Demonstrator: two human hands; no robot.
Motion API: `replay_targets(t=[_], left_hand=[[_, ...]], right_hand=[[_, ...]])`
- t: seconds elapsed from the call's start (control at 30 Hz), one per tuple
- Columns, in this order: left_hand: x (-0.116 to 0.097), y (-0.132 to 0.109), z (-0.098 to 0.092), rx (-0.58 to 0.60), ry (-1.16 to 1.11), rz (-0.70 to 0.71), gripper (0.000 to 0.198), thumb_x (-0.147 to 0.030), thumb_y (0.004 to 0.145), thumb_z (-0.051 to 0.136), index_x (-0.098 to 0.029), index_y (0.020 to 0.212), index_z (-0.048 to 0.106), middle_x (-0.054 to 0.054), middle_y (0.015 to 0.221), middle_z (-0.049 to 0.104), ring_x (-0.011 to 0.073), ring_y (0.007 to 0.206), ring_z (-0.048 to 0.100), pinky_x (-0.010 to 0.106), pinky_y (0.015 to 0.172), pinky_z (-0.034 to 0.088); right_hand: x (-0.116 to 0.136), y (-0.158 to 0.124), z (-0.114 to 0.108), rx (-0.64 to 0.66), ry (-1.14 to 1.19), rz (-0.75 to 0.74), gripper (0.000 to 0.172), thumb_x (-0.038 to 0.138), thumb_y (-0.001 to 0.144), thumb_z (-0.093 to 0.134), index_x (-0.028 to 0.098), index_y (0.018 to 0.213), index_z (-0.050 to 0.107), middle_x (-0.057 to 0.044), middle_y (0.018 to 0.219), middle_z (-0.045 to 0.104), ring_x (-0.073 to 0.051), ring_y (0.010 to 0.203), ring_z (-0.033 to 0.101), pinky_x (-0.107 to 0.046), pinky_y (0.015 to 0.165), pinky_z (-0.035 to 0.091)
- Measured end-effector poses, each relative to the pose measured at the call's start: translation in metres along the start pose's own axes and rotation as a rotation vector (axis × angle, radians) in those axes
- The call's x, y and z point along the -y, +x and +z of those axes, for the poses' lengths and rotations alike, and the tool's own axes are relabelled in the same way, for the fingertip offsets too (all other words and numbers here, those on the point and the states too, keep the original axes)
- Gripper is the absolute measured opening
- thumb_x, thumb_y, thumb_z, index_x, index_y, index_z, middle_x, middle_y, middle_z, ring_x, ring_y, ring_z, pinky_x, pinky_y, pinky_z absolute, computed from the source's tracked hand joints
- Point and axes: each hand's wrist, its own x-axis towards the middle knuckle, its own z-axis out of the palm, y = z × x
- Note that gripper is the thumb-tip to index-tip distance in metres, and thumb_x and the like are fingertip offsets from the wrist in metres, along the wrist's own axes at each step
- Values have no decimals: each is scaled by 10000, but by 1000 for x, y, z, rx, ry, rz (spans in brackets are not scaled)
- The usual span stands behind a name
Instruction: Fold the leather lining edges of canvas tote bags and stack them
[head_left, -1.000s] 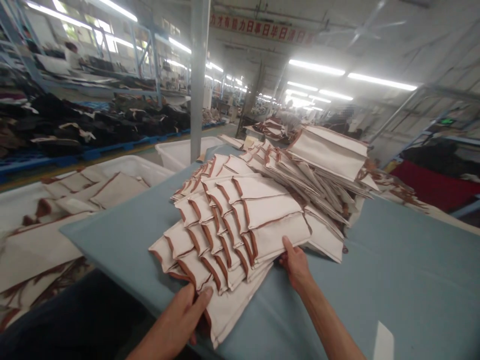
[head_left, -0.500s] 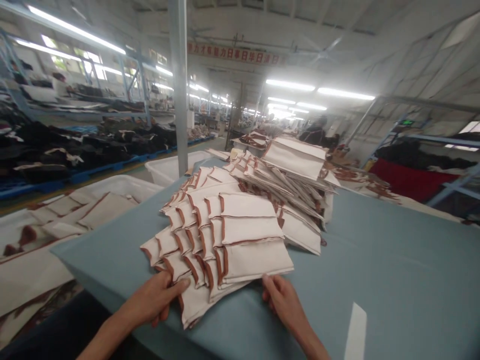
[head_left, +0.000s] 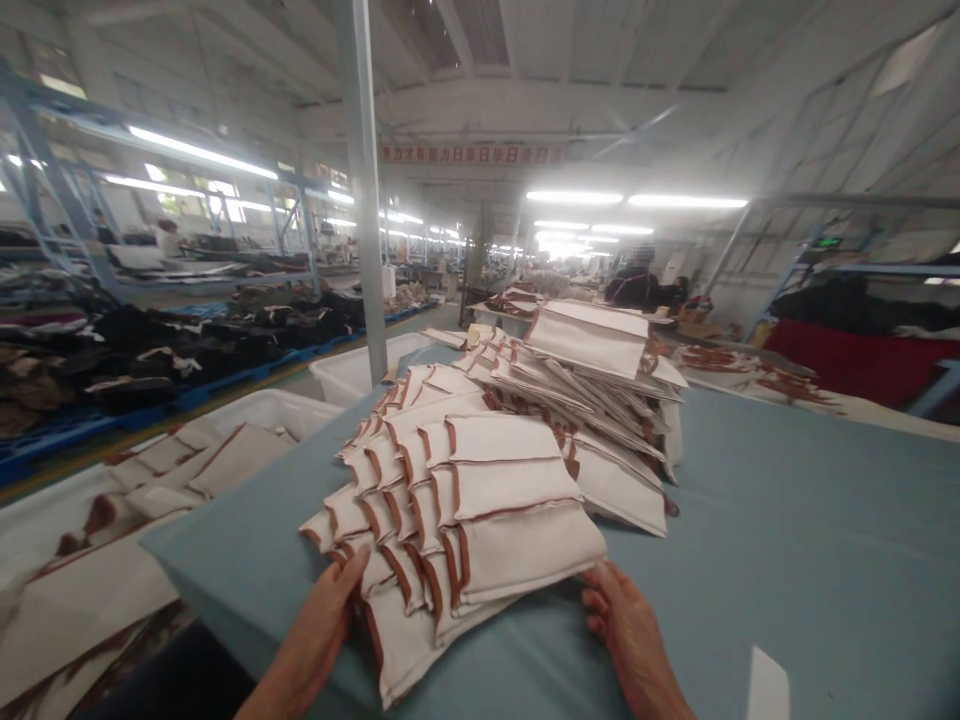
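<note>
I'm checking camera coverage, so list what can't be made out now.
Head view: some fingers of the left hand, hidden beneath the cream pieces.
Head view: the near end of the white strip, cut off by the bottom edge.
Head view: finer strokes on the banner, too small and blurred.

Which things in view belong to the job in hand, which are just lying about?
Job, apparently:
overlapping cream pieces, brown-edged, touched by left hand and right hand
blue-green table beneath
similar stack behind, probably

Lying about, seemingly:
white strip on the table
dark bundles, left
red cloth, right
</note>
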Motion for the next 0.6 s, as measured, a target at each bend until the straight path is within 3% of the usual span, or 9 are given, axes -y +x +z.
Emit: replay_targets(t=[0.1,0.23,0.3,0.4,0.5,0.6], left_hand=[[1,5,7,-7,-156,10,362,-407,892,699,-186,1178,722,110,981,853,350,937,821,454,857,660],[4,16,10,-61,-283,-24,376,-236,870,661,-180,1240,698,79,885,859,319,837,839,426,817,673],[5,20,9,-56,-319,-60,393,-177,830,656,-169,1219,709,72,840,857,316,795,841,411,775,680],[5,21,6,-10,-354,-134,359,-157,810,624,-130,1148,740,95,819,855,325,795,842,413,748,686],[4,21,3,32,-369,-177,340,-153,828,588,-114,1123,753,104,818,855,332,820,842,423,757,689],[5,22,4,45,-374,-160,355,-161,857,607,-120,1184,739,98,866,861,336,843,841,424,769,687]], right_hand=[[0,5,0,6,-5,8,719,718,561,886,199,997,648,-17,788,729,-138,538,608,-228,435,456],[0,5,12,76,-77,-9,505,593,617,907,226,650,562,57,474,502,-119,392,434,-245,373,329],[1,2,17,114,-92,-20,435,535,627,904,235,639,589,41,469,513,-166,424,484,-278,383,356],[1,-2,25,146,-73,-20,395,537,639,872,223,812,705,-22,650,682,-233,584,622,-302,446,454],[0,-5,33,168,-25,9,602,620,688,822,211,1119,726,-84,992,788,-244,767,702,-282,508,507],[-1,-6,41,184,1,58,731,693,764,773,239,1324,652,-92,1154,784,-224,811,717,-258,515,515]])
